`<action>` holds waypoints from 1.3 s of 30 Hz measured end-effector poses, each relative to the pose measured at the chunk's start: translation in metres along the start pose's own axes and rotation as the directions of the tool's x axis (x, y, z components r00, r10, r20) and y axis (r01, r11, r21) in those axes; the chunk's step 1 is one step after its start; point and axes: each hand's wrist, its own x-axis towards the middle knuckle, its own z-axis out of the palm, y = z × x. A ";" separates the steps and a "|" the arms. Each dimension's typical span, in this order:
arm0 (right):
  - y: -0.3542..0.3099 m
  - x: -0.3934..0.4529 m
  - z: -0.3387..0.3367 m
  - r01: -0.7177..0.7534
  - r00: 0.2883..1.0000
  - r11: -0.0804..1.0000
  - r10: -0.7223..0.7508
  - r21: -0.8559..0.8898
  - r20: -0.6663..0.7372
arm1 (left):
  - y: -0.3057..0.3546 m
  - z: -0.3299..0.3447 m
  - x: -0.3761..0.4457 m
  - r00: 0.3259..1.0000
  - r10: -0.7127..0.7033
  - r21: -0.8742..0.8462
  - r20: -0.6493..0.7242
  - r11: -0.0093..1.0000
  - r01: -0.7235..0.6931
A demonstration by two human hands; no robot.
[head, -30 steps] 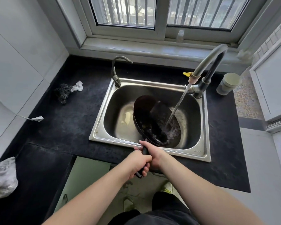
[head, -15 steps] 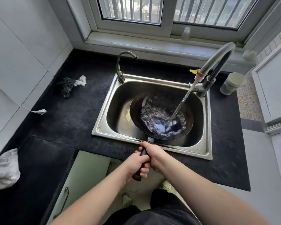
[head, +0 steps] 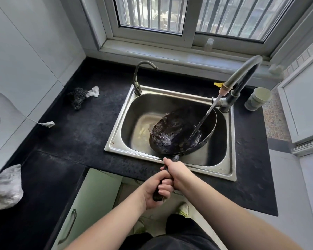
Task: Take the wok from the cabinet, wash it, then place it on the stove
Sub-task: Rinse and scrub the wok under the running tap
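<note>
Hands (head: pixel 165 183) hide wok (head: pixel 181 130) handle (end protrudes).

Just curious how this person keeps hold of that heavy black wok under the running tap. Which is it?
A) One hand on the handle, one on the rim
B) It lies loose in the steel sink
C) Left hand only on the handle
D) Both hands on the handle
D: the left hand and the right hand both wrap the dark handle of the round black wok, tilted over the stainless steel sink.

Tilted wok (head: pixel 177 130) filling sink (head: pixel 116 139)
</note>
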 end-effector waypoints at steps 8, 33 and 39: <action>-0.005 -0.001 -0.010 -0.072 0.996 0.992 0.067 0.102 0.053 | 0.009 0.015 -0.002 1.000 0.002 0.082 -0.024 0.997 0.000; -0.003 -0.004 -0.005 -0.263 0.942 0.912 0.174 0.315 0.285 | 0.021 0.013 0.000 0.971 0.179 0.536 -0.156 0.842 -0.069; -0.004 0.004 -0.005 -0.204 0.972 0.959 0.175 0.195 0.155 | 0.018 0.014 0.003 0.985 0.079 0.239 -0.152 0.970 -0.041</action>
